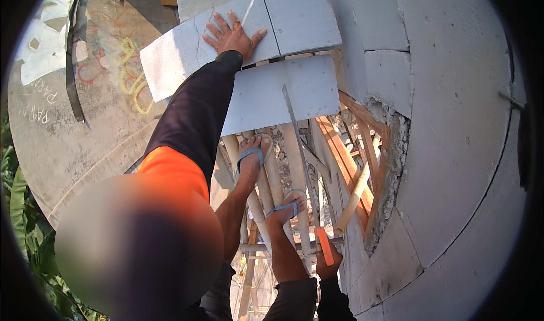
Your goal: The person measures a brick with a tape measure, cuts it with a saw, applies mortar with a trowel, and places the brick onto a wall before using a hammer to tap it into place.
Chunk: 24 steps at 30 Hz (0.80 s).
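Observation:
My left hand [232, 39] lies palm down with fingers spread on a pale grey lightweight concrete block [181, 52]. A dark straight line separates that block from another pale piece [300, 18] on its right. Below them is another pale block [283, 91]. My right hand [328, 262], low in the picture, is closed round the orange handle of a hand saw [309, 188]. Its long blade points away from me, and the tip overlaps the lower block. I cannot tell whether the blade touches it.
My feet, in blue flip-flops [249, 156], stand on bamboo poles [263, 199] with gaps between them. At right, a grey block wall [453, 122] has a rough-edged opening with a timber frame [345, 162]. A marked brown sheet [107, 94] lies left, with green leaves [20, 202] beyond.

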Available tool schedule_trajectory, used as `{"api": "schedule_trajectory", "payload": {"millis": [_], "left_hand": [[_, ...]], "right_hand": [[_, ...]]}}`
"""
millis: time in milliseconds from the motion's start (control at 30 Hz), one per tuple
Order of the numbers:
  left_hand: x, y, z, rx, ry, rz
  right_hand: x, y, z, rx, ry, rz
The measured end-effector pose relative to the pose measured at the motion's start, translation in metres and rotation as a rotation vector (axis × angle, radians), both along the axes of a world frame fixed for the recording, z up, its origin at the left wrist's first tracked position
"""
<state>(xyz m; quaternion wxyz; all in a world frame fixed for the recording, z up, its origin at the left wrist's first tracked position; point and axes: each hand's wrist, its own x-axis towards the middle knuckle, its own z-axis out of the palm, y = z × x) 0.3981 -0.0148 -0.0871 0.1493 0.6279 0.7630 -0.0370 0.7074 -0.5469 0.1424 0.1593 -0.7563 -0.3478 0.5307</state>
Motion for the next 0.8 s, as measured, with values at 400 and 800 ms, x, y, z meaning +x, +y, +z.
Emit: {"api": "schedule_trajectory", "payload": {"millis": [400, 800], "left_hand": [[-0.211, -0.001, 0.053, 0.14, -0.106, 0.326], [-0.322, -0.124, -0.016, -0.027, -0.966, 0.966]], "right_hand": [[0.007, 0.176, -0.14, -0.313, 0.622, 0.14], [0.022, 0.324, -0.243, -0.118, -0.053, 0.136]]}}
